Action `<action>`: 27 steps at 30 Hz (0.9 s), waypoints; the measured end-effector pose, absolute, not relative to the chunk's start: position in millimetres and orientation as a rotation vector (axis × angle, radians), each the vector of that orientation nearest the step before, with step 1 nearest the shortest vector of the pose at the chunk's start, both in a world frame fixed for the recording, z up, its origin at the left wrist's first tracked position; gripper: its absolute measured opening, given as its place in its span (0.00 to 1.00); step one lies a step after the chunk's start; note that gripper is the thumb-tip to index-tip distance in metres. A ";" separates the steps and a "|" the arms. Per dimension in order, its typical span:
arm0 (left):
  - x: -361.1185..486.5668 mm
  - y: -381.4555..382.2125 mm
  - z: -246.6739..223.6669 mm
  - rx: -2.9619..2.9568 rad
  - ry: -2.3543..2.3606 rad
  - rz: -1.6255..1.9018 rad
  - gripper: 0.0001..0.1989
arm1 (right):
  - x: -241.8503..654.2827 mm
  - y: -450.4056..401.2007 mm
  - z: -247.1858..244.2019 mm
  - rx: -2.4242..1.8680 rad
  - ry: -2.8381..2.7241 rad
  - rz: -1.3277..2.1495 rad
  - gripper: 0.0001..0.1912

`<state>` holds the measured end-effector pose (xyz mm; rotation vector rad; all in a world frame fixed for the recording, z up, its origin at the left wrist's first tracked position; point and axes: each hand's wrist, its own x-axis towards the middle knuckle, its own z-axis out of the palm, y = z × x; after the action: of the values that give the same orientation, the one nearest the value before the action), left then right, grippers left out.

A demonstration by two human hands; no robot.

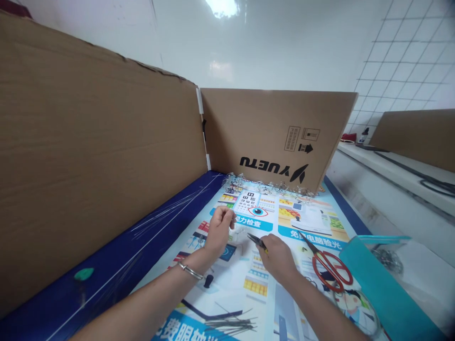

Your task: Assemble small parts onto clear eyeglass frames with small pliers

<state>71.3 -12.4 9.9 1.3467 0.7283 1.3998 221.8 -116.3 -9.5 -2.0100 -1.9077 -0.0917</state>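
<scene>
My left hand, with a silver bangle on the wrist, is closed in a pinch above the printed sheet. Whatever it holds is too fine to make out; faint thin lines show just below the fingers. My right hand is wrapped around a pair of pliers, whose dark jaws point left toward my left hand without touching it. Cut lengths of thin wire lie on the sheet close to me. A heap of small bent wire pieces runs along the far end.
Red-handled scissors lie to the right, beside a teal bag and a coil of wire. Long thin strands rest on the blue left border. Cardboard walls stand left and behind. A green scrap sits lower left.
</scene>
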 end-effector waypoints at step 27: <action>21.2 -7.7 86.5 1.010 0.493 1.539 0.07 | 203.4 -107.1 -9.9 -1.782 -2.215 -0.223 0.15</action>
<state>21.2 -7.7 86.5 1.0101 0.4932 1.5387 203.4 -107.1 -9.9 -1.7819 -2.2147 -0.2234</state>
